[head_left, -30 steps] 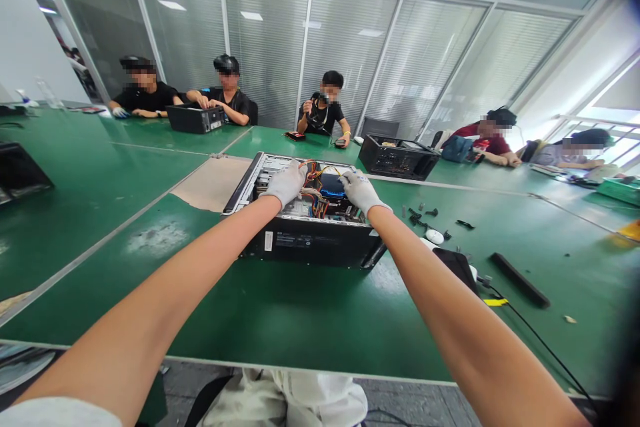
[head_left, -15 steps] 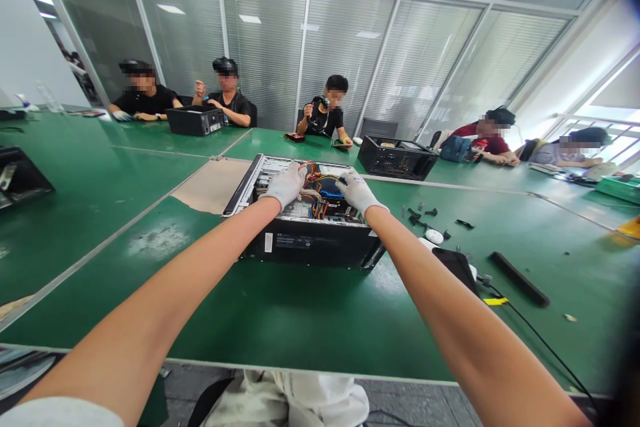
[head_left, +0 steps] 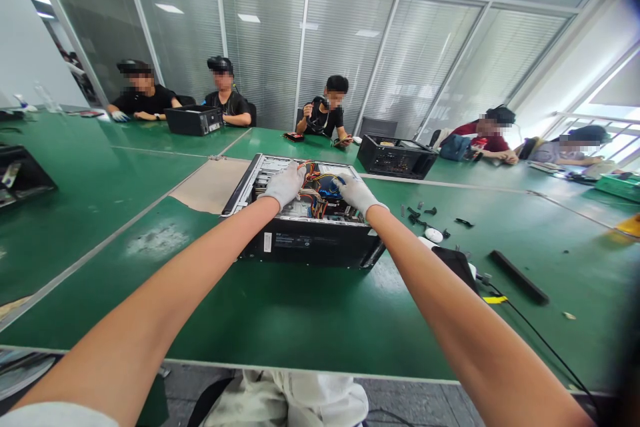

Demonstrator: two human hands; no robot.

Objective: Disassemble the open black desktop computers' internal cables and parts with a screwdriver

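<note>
An opened black desktop computer case (head_left: 320, 245) lies on its side in front of me, its inside facing up. My left hand (head_left: 285, 187), in a white glove, is over the case's left half, fingers closed at the bundle of orange, yellow and black cables (head_left: 314, 195). My right hand (head_left: 355, 192), gloved too, reaches in from the right side. Its bent fingers are at a dark and blue part (head_left: 329, 188) beside the cables, and their tips are partly hidden. Bare metal drive bays show left of my left hand.
Right of the case lie small black pieces (head_left: 415, 217), a white round object (head_left: 434, 235), a dark flat device (head_left: 455, 268) with a cable, and a black bar (head_left: 519, 277). Brown cardboard (head_left: 210, 185) is at left. Another black case (head_left: 397, 157) stands behind; several people sit across the green table.
My right hand's fingers have shifted slightly and bent down toward the blue part. My left hand stays nearly in place. Across the table, one person's raised hand has gone down behind a case.
</note>
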